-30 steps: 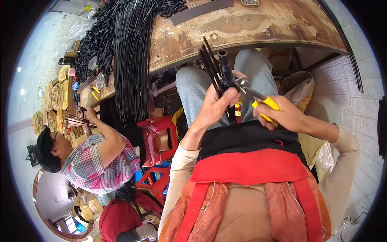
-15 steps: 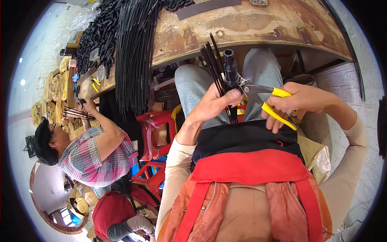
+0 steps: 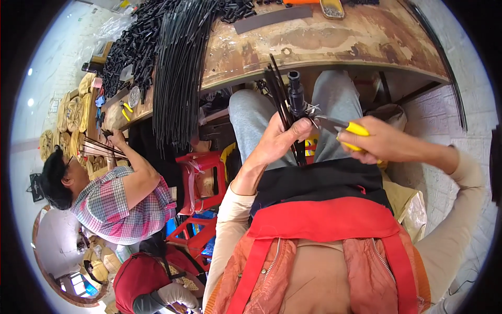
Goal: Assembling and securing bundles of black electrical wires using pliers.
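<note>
My left hand is closed around a bunch of thin black rods and a black tubular fitting, held upright above my lap. Pale, thin wire ends stick out sideways from the fitting's lower part, near my thumb. My right hand is wrapped around the yellow handles of a pair of pliers. The dark jaws reach left to the wire ends; whether they grip one is too small to tell.
A worn wooden table lies ahead, bearing a grey strip and a small tray. Long black rods hang over its edge at left, beside heaped black fittings. Red stools and a co-worker are at left.
The plier handles, spread wide before, are now squeezed together in my right hand. My left hand keeps its hold on the rods and fitting. The view has shifted slightly.
</note>
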Motion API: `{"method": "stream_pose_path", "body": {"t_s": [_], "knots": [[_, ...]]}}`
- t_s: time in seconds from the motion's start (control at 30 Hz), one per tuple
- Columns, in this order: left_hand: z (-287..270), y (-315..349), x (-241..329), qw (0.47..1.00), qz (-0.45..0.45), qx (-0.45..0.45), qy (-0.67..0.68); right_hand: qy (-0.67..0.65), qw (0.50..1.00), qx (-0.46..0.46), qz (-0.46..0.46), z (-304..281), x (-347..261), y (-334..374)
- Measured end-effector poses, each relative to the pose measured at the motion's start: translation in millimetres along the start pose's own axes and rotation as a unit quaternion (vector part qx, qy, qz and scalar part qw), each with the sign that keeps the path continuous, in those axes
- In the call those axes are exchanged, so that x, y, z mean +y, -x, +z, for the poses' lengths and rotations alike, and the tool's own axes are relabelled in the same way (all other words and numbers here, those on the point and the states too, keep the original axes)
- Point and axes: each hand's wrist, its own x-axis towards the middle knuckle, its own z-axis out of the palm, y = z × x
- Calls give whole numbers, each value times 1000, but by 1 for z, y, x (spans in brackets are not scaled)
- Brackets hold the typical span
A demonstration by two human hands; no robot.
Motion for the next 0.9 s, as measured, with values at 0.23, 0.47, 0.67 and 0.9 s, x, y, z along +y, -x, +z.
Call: {"method": "stream_pose_path", "body": {"t_s": [0.23,0.47,0.67,0.9], "knots": [[10,3,5,999,24,12,-42,101,990,2,97,-15,-51,25],[10,3,-4,988,40,139,-63,175,983,34,37,-8,-36,-10],[5,-3,-3,984,86,141,64,190,930,206,-237,12,28,-38],[-1,-3,-5,988,49,136,45,447,768,343,-304,0,12,-34]]}}
